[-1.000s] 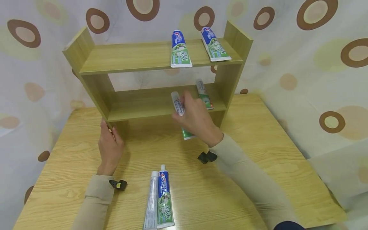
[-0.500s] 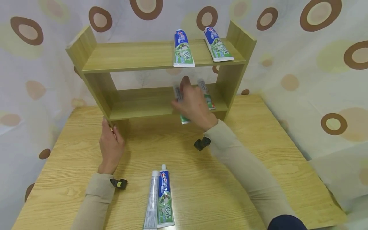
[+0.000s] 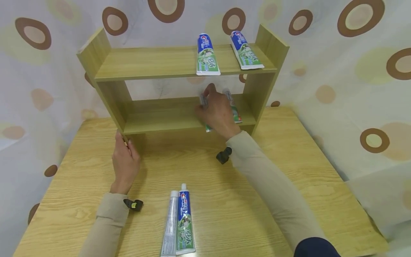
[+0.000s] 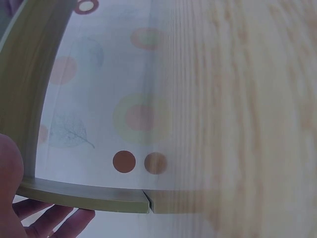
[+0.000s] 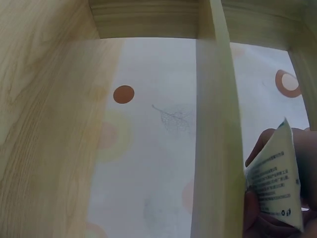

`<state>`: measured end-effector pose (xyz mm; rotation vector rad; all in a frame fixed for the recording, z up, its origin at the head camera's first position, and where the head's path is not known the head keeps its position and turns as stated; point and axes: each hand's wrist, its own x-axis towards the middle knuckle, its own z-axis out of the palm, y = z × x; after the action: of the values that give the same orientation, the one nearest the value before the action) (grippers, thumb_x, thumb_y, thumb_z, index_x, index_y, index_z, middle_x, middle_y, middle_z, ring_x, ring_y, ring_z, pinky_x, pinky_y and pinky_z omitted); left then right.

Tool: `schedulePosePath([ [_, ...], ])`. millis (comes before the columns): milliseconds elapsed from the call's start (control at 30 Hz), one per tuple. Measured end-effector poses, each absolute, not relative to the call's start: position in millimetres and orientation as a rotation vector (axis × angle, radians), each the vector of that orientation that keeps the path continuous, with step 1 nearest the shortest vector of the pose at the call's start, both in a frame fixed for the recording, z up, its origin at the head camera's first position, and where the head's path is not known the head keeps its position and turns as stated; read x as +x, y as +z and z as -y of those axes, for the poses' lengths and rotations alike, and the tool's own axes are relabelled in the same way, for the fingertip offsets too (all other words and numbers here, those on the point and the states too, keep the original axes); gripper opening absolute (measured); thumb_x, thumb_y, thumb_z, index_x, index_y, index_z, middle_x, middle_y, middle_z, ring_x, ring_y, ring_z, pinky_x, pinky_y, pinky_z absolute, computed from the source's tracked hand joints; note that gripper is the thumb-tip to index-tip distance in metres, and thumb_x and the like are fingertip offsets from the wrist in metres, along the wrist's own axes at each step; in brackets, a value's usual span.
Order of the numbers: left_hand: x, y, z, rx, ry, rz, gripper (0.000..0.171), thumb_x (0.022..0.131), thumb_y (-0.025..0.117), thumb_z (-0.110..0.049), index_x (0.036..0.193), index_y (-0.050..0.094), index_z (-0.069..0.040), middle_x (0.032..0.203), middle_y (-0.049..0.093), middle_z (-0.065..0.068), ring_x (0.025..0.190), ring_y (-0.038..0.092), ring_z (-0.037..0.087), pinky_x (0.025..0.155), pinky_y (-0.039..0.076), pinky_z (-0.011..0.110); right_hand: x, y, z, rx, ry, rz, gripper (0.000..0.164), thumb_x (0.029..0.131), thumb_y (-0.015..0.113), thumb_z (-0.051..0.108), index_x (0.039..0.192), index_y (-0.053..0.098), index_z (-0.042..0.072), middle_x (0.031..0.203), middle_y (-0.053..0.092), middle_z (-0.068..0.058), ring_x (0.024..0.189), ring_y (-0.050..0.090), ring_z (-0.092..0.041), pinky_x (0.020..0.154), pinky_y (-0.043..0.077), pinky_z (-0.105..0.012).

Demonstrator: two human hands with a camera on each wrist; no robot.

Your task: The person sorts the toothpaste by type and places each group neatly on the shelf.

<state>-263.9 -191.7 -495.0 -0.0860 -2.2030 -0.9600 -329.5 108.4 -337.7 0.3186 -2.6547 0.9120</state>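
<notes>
A wooden two-tier shelf (image 3: 154,113) stands on the table. My left hand (image 3: 126,162) grips the lower part of its left side panel (image 4: 84,195); several fingertips show past the panel in the left wrist view. Over the lower board, my right hand (image 3: 217,111) holds a toothpaste tube (image 5: 275,181), mostly covered by the fingers. The tube's flat end and fine print face the right wrist camera, close beside the board's edge. Just right of that hand, another toothpaste tube (image 3: 236,111) lies on the lower board, partly hidden.
Two blue-and-green toothpaste tubes, a left one (image 3: 207,57) and a right one (image 3: 246,51), lie on the top board. Nearer me on the table (image 3: 257,214) are a silvery tube (image 3: 170,225) and a blue-and-green tube (image 3: 185,223), side by side. A patterned cloth (image 3: 321,71) hangs behind.
My right hand has carried the toothpaste tube from in front of the shelf up and inward over the lower board. The left hand keeps its grip on the side panel.
</notes>
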Motion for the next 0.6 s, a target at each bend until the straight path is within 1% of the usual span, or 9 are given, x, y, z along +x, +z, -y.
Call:
schedulePosePath([
  [67, -264, -495, 192, -0.085, -0.958, 2.203, 0.045, 0.115, 0.044, -0.011, 0.157, 0.038, 0.005, 0.124, 0.063, 0.04, 0.096, 0.069, 0.06, 0.079, 0.055, 0.07, -333, -339, -107, 0.297, 0.912, 2.672, 0.037, 0.094, 0.071, 0.018, 0.125, 0.058, 0.004, 0.092, 0.075, -0.016, 0.068, 0.068, -0.024, 0.056, 0.054, -0.034],
  [167, -263, -494, 191, -0.083, -0.962, 2.203, 0.045, 0.115, 0.044, -0.011, 0.157, 0.039, 0.005, 0.125, 0.063, 0.04, 0.1, 0.069, 0.06, 0.081, 0.055, 0.071, -338, -340, -106, 0.276, 0.891, 2.696, 0.036, 0.095, 0.071, 0.02, 0.125, 0.059, 0.004, 0.099, 0.075, -0.017, 0.074, 0.068, -0.025, 0.059, 0.054, -0.034],
  [333, -263, -495, 190, -0.074, -0.974, 2.209, 0.046, 0.115, 0.043, -0.01, 0.159, 0.037, 0.003, 0.137, 0.062, 0.04, 0.119, 0.068, 0.061, 0.092, 0.056, 0.073, -344, -343, -103, 0.247, 0.878, 2.713, 0.034, 0.096, 0.072, 0.022, 0.123, 0.06, 0.004, 0.107, 0.074, -0.018, 0.082, 0.067, -0.027, 0.064, 0.053, -0.035],
  [400, -263, -496, 190, -0.073, -0.976, 2.211, 0.046, 0.115, 0.043, -0.01, 0.16, 0.037, 0.002, 0.14, 0.061, 0.039, 0.122, 0.067, 0.06, 0.094, 0.056, 0.073, -346, -344, -102, 0.236, 0.88, 2.711, 0.034, 0.096, 0.073, 0.022, 0.122, 0.06, 0.004, 0.108, 0.074, -0.018, 0.083, 0.067, -0.027, 0.064, 0.052, -0.035],
  [600, -264, -495, 191, -0.083, -0.975, 2.2, 0.047, 0.116, 0.042, -0.01, 0.16, 0.036, 0.003, 0.14, 0.061, 0.04, 0.117, 0.068, 0.061, 0.09, 0.056, 0.074, -352, -348, -98, 0.189, 0.874, 2.702, 0.032, 0.098, 0.072, 0.025, 0.12, 0.059, 0.006, 0.107, 0.072, -0.015, 0.086, 0.066, -0.027, 0.069, 0.051, -0.037],
])
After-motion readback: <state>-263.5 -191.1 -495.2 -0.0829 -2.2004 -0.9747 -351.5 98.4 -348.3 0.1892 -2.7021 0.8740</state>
